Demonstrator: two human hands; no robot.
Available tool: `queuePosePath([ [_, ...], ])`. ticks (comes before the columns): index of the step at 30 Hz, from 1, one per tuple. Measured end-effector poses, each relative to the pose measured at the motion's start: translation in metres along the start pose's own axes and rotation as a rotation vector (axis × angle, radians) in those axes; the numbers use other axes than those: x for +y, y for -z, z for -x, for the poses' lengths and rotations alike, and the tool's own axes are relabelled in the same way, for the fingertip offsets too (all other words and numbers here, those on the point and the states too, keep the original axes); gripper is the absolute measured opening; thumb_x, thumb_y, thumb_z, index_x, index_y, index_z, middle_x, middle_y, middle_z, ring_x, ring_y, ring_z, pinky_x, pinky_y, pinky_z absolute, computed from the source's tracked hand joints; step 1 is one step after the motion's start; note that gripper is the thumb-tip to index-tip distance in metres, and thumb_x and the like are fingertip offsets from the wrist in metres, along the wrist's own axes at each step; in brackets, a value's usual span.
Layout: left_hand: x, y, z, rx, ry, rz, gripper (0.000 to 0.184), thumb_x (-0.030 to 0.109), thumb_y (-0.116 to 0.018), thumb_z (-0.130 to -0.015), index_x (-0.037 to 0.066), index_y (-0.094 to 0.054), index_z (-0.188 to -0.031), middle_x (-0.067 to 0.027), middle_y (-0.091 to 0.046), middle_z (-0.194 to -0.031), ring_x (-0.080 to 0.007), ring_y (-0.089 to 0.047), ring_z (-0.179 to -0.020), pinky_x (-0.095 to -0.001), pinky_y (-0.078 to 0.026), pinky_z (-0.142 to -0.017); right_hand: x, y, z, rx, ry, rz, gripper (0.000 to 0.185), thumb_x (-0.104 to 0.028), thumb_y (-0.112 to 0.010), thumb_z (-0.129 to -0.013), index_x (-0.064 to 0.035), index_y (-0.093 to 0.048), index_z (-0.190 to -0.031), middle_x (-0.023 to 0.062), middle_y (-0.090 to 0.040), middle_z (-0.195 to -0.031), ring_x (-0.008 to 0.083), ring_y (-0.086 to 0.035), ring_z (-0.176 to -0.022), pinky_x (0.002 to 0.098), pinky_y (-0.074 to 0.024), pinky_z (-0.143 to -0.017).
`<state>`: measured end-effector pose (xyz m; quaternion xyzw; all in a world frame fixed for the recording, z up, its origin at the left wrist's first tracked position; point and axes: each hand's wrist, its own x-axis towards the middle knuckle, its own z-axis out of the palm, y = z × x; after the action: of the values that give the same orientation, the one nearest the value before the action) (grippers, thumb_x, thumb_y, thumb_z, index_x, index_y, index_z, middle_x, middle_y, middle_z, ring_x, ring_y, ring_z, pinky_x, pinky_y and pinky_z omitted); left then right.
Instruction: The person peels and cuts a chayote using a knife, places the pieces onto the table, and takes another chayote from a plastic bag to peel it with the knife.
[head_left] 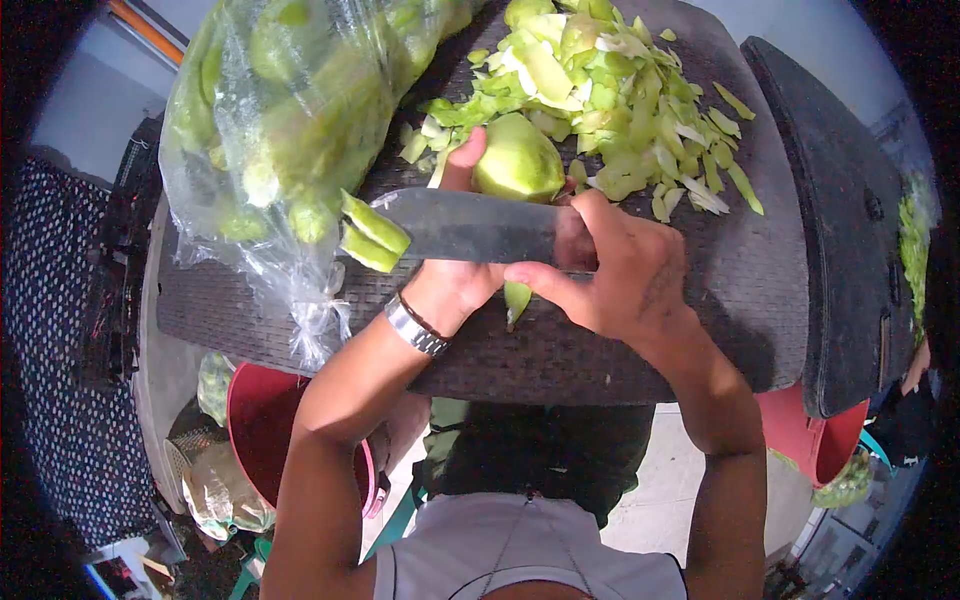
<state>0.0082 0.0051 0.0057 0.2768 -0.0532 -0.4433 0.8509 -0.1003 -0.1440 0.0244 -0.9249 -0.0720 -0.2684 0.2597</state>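
Note:
My left hand [460, 284], with a metal-banded watch [415, 325] at the wrist, is closed around a round, pale green, partly peeled fruit [518, 160]. Its thumb presses the fruit's left side, and the blade hides most of the other fingers. In my right hand [635, 265] is a broad knife [480, 228], gripped close to the blade, which points left across the front of the fruit. Strips of green peel [375, 235] cling near the blade's tip. Another sliver of peel [516, 300] hangs below the blade, between my hands.
A knotted clear plastic bag [280, 120] of green fruit lies on the dark woven-textured table [730, 330] at left. A heap of peelings [600, 80] covers the back right. A dark chair back [830, 230] stands beyond the right edge. Red tubs [265, 420] flank my legs.

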Motion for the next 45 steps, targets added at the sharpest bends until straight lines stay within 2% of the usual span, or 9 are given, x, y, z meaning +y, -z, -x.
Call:
queuePosePath([
  [10,-0.003,-0.001,0.004,0.046,-0.025,0.013,0.064,0.060,-0.050,-0.099,0.007,-0.061,-0.132,-0.0160,-0.072,-0.122,-0.0324,-0.072,-0.104,-0.0463,-0.056,-0.098,0.002,-0.003,-0.001,0.017,-0.005,0.053,0.059,-0.057,-0.088,-0.073,-0.0103,-0.054,-0.083,-0.0010,-0.062,-0.060,0.0193,-0.065,-0.052,0.0342,-0.0509,-0.050],
  [13,-0.005,-0.012,0.004,0.154,-0.120,0.037,0.056,0.054,-0.049,-0.100,0.004,-0.061,-0.124,-0.0139,-0.071,-0.116,-0.0286,-0.073,-0.097,-0.0421,-0.059,-0.089,0.003,0.002,-0.003,-0.002,0.006,0.067,0.057,-0.058,-0.085,-0.076,-0.0089,-0.057,-0.084,0.0010,-0.062,-0.060,0.0225,-0.065,-0.052,0.0364,-0.0507,-0.051],
  [19,0.002,-0.014,0.006,0.075,-0.181,-0.107,0.055,0.049,-0.048,-0.101,0.004,-0.058,-0.131,-0.0136,-0.070,-0.119,-0.0305,-0.071,-0.101,-0.0429,-0.060,-0.082,0.049,0.021,-0.022,0.014,-0.525,0.051,0.066,-0.072,-0.072,-0.082,-0.0075,-0.062,-0.088,0.0095,-0.067,-0.066,0.0357,-0.068,-0.060,0.0496,-0.0535,-0.062],
  [23,-0.002,-0.015,0.005,0.246,-0.276,-0.007,0.054,0.049,-0.049,-0.101,0.006,-0.061,-0.131,-0.0129,-0.071,-0.120,-0.0291,-0.071,-0.104,-0.0427,-0.058,-0.092,0.017,0.019,-0.013,-0.050,-0.331,-0.066,0.051,-0.052,-0.082,-0.084,-0.0056,-0.065,-0.095,0.0083,-0.065,-0.065,0.0189,-0.062,-0.055,0.0346,-0.0478,-0.055],
  [28,0.001,0.002,0.005,-0.042,-0.071,0.008,0.053,0.051,-0.051,-0.100,0.008,-0.064,-0.129,-0.0120,-0.073,-0.119,-0.0263,-0.072,-0.105,-0.0414,-0.057,-0.096,0.004,-0.004,-0.002,-0.054,0.030,0.008,0.057,-0.054,-0.088,-0.075,-0.0117,-0.051,-0.082,-0.0029,-0.060,-0.059,0.0179,-0.064,-0.051,0.0326,-0.0501,-0.050],
  [33,-0.001,0.000,0.005,-0.064,-0.022,0.052,0.054,0.051,-0.050,-0.100,0.008,-0.064,-0.129,-0.0116,-0.073,-0.119,-0.0265,-0.073,-0.101,-0.0418,-0.058,-0.094,0.006,-0.001,-0.004,-0.017,0.028,0.038,0.056,-0.054,-0.088,-0.074,-0.0115,-0.052,-0.080,-0.0025,-0.061,-0.059,0.0185,-0.064,-0.051,0.0324,-0.0500,-0.049],
  [37,-0.007,0.000,0.001,0.187,-0.195,-0.081,0.056,0.050,-0.050,-0.099,0.006,-0.061,-0.131,-0.0123,-0.072,-0.120,-0.0284,-0.072,-0.100,-0.0434,-0.059,-0.086,0.018,0.002,-0.007,0.005,-0.073,0.061,0.054,-0.055,-0.087,-0.076,-0.0110,-0.055,-0.080,-0.0011,-0.063,-0.060,0.0204,-0.064,-0.051,0.0345,-0.0507,-0.050],
  [40,0.000,-0.009,0.007,0.154,-0.211,-0.210,0.055,0.048,-0.050,-0.098,0.004,-0.060,-0.130,-0.0131,-0.071,-0.118,-0.0305,-0.072,-0.099,-0.0442,-0.059,-0.077,0.046,0.013,-0.018,0.000,-0.372,0.055,0.059,-0.064,-0.077,-0.082,-0.0068,-0.062,-0.083,0.0074,-0.064,-0.061,0.0279,-0.067,-0.056,0.0414,-0.0526,-0.056],
  [45,-0.003,-0.020,0.006,0.232,-0.256,-0.086,0.054,0.047,-0.048,-0.101,0.004,-0.059,-0.131,-0.0142,-0.070,-0.119,-0.0315,-0.070,-0.106,-0.0438,-0.058,-0.086,0.029,0.022,-0.018,-0.020,-0.398,-0.024,0.062,-0.067,-0.075,-0.083,-0.0065,-0.061,-0.081,0.0101,-0.064,-0.062,0.0305,-0.068,-0.058,0.0429,-0.0543,-0.058],
])
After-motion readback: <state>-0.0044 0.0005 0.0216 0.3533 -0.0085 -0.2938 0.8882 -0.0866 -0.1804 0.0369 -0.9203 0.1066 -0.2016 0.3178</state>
